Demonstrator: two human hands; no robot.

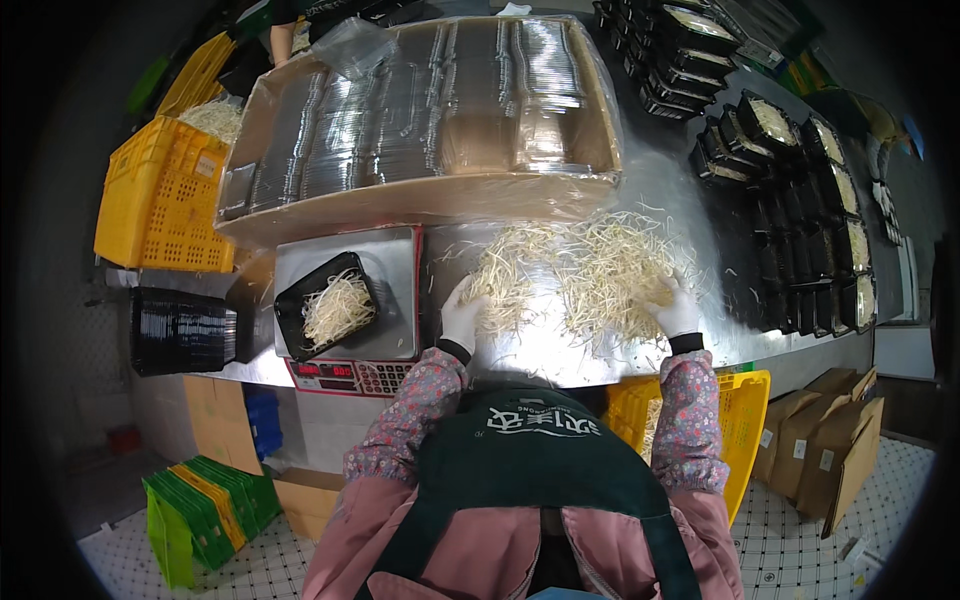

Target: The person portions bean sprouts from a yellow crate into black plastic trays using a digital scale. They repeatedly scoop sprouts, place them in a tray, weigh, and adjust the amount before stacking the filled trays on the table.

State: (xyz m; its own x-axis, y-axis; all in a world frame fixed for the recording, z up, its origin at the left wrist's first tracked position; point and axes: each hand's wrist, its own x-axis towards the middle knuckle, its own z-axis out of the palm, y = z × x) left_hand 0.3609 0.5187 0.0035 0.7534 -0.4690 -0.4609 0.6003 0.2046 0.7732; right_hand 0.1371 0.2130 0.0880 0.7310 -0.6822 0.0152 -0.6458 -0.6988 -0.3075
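Loose bean sprouts lie on the steel table in a larger right heap (612, 275) and a smaller left heap (508, 270). My left hand (461, 315), in a white glove, rests at the left edge of the smaller heap, its fingers apart and touching sprouts. At the right edge of the larger heap is my right hand (676, 312), also gloved, with fingers spread among the sprouts. Left of my left hand, a black plastic tray (291, 313) with a portion of sprouts sits tilted askew on a red digital scale (399, 290).
Behind the heaps stands a cardboard box (420, 197) of stacked clear plastic lids. Filled black trays (800, 215) are stacked at right. A yellow crate (165, 200) and nested empty trays (180, 330) stand at left. Another yellow crate (742, 420) is below the table edge.
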